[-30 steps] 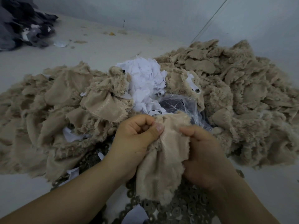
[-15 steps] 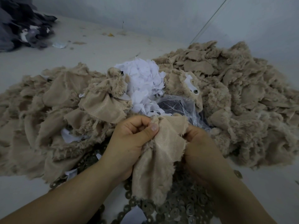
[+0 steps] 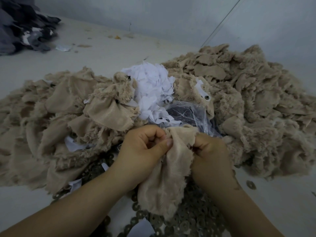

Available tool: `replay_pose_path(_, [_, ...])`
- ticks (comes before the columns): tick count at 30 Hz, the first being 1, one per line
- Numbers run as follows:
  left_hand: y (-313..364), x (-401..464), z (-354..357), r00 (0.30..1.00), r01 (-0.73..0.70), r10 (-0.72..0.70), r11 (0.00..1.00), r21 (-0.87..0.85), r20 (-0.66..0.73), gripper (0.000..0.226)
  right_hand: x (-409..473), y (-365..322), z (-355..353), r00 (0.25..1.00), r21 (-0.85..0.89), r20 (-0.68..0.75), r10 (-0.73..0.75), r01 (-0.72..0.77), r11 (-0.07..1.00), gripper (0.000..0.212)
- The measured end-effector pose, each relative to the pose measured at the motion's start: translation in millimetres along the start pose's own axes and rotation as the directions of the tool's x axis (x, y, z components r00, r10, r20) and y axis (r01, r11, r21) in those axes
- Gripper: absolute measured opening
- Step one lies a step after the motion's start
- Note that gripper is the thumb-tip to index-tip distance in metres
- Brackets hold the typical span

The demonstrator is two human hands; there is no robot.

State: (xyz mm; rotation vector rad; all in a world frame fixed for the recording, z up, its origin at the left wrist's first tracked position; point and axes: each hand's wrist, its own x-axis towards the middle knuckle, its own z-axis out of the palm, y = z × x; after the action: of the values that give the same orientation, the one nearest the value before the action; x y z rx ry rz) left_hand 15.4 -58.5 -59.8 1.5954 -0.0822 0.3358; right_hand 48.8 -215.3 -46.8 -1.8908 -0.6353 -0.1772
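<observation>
A beige furry fabric piece (image 3: 167, 182) hangs between both hands near the bottom middle, smooth backing facing up. My left hand (image 3: 142, 151) pinches its upper left edge between thumb and curled fingers. My right hand (image 3: 210, 154) grips the upper right edge with its fingers tucked under the cloth and hidden. The two hands are close together at the top of the piece. Under it lies a heap of grey metal washers (image 3: 191, 218).
Large heaps of beige fur pieces lie to the left (image 3: 51, 120) and right (image 3: 253, 103). A pile of white paper scraps (image 3: 153, 89) and a clear plastic bag (image 3: 189, 115) sit between them. Dark grey fabric (image 3: 22, 29) lies far left. A wall rises behind.
Both hands have drawn closer together, bunching the top of the fabric piece. The right hand's fingers have slid under the cloth edge.
</observation>
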Motion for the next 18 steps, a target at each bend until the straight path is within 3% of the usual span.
replay_pose_path(2, [-0.8, -0.8, 0.9, 0.999, -0.042, 0.042, 0.997, 0.072, 0.001, 0.029, -0.1, 1.1, 0.0, 1.0, -0.085, -0.003, -0.008, 0.008, 0.996, 0.024])
replay_pose_path(6, [-2.6, -1.0, 1.7, 0.997, -0.069, 0.071, 0.989, 0.131, -0.01, 0.037, -0.2, 0.8, -0.2, 0.991, -0.116, -0.031, 0.127, -0.13, 0.985, 0.019])
replay_pose_path(12, [-3.0, 0.7, 3.6, 0.997, -0.065, 0.071, 0.984, 0.165, -0.029, 0.021, -0.5, 1.3, -0.1, 0.988, -0.084, -0.097, 0.121, -0.129, 0.988, 0.013])
replay_pose_path(15, [-3.4, 1.0, 3.3, 0.997, -0.065, 0.073, 0.978, 0.196, -0.032, 0.018, -0.4, 2.4, 0.3, 0.991, -0.104, -0.063, 0.119, -0.125, 0.987, 0.007])
replay_pose_path(18, [-4.2, 2.1, 2.4, 0.996, -0.072, 0.081, 0.973, 0.219, -0.033, 0.017, -0.5, 1.9, -0.4, 0.991, -0.086, -0.078, 0.109, -0.116, 0.99, 0.035])
